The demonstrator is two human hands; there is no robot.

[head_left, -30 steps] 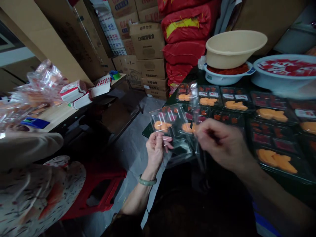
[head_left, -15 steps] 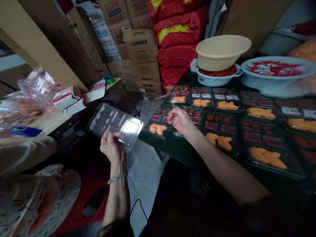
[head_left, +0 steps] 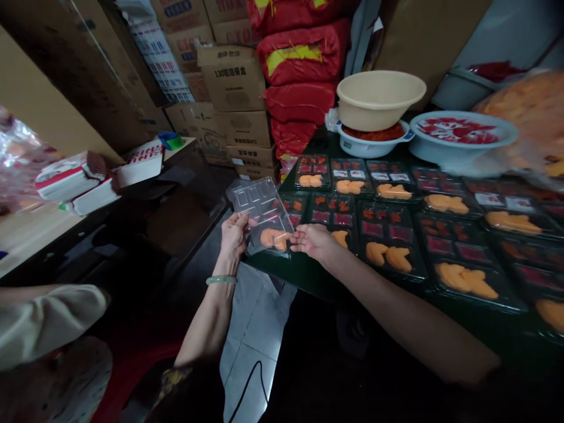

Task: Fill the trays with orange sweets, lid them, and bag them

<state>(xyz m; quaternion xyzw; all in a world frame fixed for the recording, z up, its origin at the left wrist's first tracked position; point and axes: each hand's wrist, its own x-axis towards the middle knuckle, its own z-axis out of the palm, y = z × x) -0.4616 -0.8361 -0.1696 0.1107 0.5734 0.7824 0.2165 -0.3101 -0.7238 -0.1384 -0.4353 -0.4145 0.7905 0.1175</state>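
My left hand pinches the left edge of a clear plastic compartment lid, tilted over a black tray at the table's near left corner. That tray holds orange pieces, seen through the lid. My right hand is closed on the lid's lower right edge beside the tray. A green bangle circles my left wrist.
Several black trays with orange and red food cover the dark table. A beige basin sits on a white bowl; a wide white basin stands to its right. Cardboard boxes and red sacks are stacked behind. Another person's sleeve is lower left.
My left hand brought the clear lid from out at the left over to the table's corner tray. My right hand shifted down to the lid's right edge.
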